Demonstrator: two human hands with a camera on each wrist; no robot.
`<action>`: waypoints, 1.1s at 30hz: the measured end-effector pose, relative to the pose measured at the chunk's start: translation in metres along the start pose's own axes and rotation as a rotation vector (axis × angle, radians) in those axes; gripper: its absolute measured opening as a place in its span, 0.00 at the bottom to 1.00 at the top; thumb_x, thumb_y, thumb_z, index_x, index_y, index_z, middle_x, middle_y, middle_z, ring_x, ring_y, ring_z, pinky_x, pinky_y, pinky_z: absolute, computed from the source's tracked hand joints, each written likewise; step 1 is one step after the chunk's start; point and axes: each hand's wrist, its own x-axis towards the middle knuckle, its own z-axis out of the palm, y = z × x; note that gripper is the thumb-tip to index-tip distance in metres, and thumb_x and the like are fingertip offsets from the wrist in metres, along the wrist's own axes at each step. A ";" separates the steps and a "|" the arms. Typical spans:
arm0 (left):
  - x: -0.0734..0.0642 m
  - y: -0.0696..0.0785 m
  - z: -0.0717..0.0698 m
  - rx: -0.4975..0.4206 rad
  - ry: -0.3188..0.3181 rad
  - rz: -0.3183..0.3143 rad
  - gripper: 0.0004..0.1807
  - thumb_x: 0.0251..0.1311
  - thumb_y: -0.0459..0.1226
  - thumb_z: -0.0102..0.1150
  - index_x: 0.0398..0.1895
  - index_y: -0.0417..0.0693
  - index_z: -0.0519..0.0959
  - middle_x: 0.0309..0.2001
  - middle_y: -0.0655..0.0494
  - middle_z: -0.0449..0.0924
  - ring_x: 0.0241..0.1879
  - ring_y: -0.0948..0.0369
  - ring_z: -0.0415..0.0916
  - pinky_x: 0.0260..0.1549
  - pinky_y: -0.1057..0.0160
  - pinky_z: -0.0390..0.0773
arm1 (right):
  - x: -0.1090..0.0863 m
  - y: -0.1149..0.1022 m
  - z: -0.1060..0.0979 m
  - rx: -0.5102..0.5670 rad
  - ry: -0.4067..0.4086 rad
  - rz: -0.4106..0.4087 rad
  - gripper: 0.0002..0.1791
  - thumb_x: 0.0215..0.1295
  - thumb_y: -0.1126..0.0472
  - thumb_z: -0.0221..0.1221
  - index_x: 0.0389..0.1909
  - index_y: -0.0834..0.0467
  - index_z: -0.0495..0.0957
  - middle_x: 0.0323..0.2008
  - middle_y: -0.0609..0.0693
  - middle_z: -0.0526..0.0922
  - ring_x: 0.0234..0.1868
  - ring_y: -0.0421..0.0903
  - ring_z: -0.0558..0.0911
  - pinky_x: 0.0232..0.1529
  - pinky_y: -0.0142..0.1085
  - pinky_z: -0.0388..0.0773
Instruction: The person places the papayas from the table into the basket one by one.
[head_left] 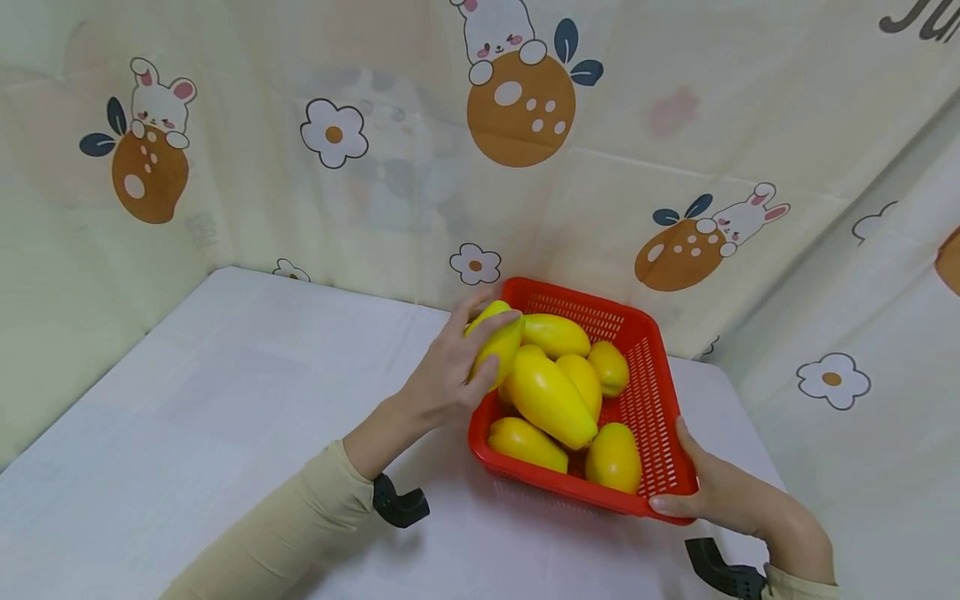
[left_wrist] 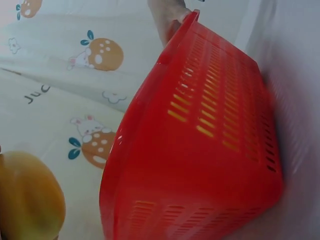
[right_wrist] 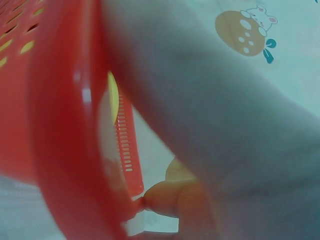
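Curled around a yellow mango (head_left: 501, 346), my left hand (head_left: 446, 367) holds it at the left rim of the red plastic basket (head_left: 555, 486). The left wrist view shows this mango (left_wrist: 30, 197) beside the basket's perforated outer wall (left_wrist: 175, 165). Several more yellow mangoes lie inside, with a large elongated mango (head_left: 551, 400) on top of the others. At the front right corner, my right hand (head_left: 731, 496) grips the basket rim, thumb over the edge. Its other fingers are mostly hidden behind the wall in the head view.
The basket is over a table with a white cover (head_left: 225, 400), toward its right side. A cream curtain (head_left: 405, 200) printed with rabbits, fruit and flowers hangs behind the table and along its sides. Dark wrist mounts (head_left: 400, 502) show below both hands.
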 end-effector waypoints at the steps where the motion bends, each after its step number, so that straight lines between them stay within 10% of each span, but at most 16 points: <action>1: 0.000 0.001 0.001 -0.006 -0.001 0.002 0.28 0.60 0.45 0.39 0.66 0.58 0.65 0.74 0.51 0.48 0.67 0.53 0.59 0.58 0.53 0.73 | 0.000 0.000 0.000 0.000 -0.001 -0.002 0.65 0.55 0.42 0.63 0.72 0.61 0.23 0.66 0.72 0.55 0.51 0.55 0.70 0.42 0.45 0.82; 23: -0.003 0.009 0.014 -0.025 -0.079 -0.052 0.39 0.51 0.40 0.68 0.66 0.56 0.60 0.65 0.50 0.50 0.61 0.56 0.62 0.51 0.62 0.78 | -0.002 -0.002 -0.001 0.002 0.005 -0.005 0.66 0.54 0.42 0.64 0.72 0.61 0.23 0.63 0.71 0.61 0.50 0.53 0.71 0.42 0.44 0.82; 33: -0.003 0.013 0.021 0.059 -0.101 0.058 0.38 0.48 0.45 0.71 0.63 0.57 0.63 0.68 0.54 0.56 0.62 0.59 0.64 0.57 0.62 0.73 | -0.001 -0.001 -0.001 -0.022 -0.008 0.009 0.65 0.55 0.41 0.63 0.72 0.61 0.23 0.63 0.72 0.60 0.50 0.54 0.71 0.43 0.46 0.81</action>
